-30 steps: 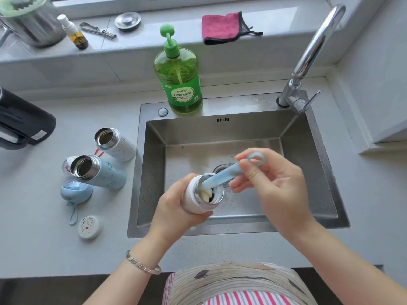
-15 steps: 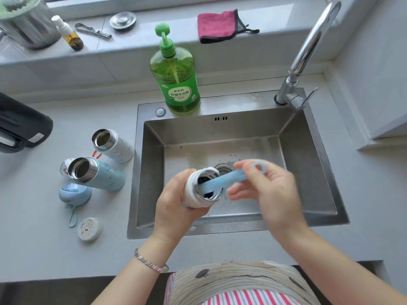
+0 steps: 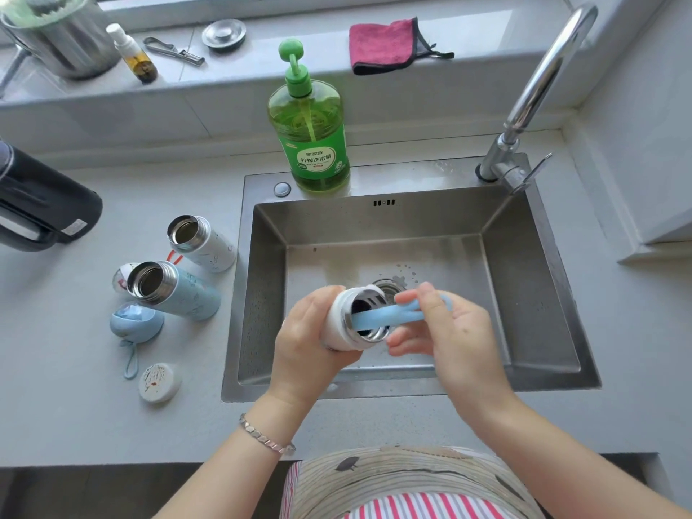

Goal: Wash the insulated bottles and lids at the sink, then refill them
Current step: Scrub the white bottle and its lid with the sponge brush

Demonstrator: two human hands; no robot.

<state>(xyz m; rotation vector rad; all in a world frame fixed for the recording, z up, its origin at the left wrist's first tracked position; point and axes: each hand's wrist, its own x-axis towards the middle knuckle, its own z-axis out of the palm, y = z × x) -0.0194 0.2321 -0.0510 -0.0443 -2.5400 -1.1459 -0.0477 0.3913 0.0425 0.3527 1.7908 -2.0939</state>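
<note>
My left hand (image 3: 310, 339) grips a white insulated bottle (image 3: 346, 320) tilted over the steel sink (image 3: 524, 294), its open mouth facing right. My right hand (image 3: 449, 335) pinches the light blue handle of a bottle brush (image 3: 385, 318), whose head is pushed deep inside the bottle and hidden. On the counter to the left stand a white open bottle (image 3: 204, 243) and a light blue open bottle (image 3: 176, 290). Near them lie a blue lid with a loop (image 3: 136, 324), a white lid (image 3: 160, 382) and a third lid (image 3: 120, 279), partly hidden behind the blue bottle.
A green dish soap pump bottle (image 3: 310, 144) stands on the sink's back rim. The faucet (image 3: 531, 99) arches at the back right. A black kettle (image 3: 41, 207) sits at far left. On the sill lie a pink cloth (image 3: 385, 44), a metal pot (image 3: 56, 35), a small spray bottle (image 3: 133, 54) and a strainer plug (image 3: 224, 34).
The brush has gone deeper into the bottle; its pale sponge head, seen at the mouth before, is now inside. The bottle's mouth has turned more toward the right.
</note>
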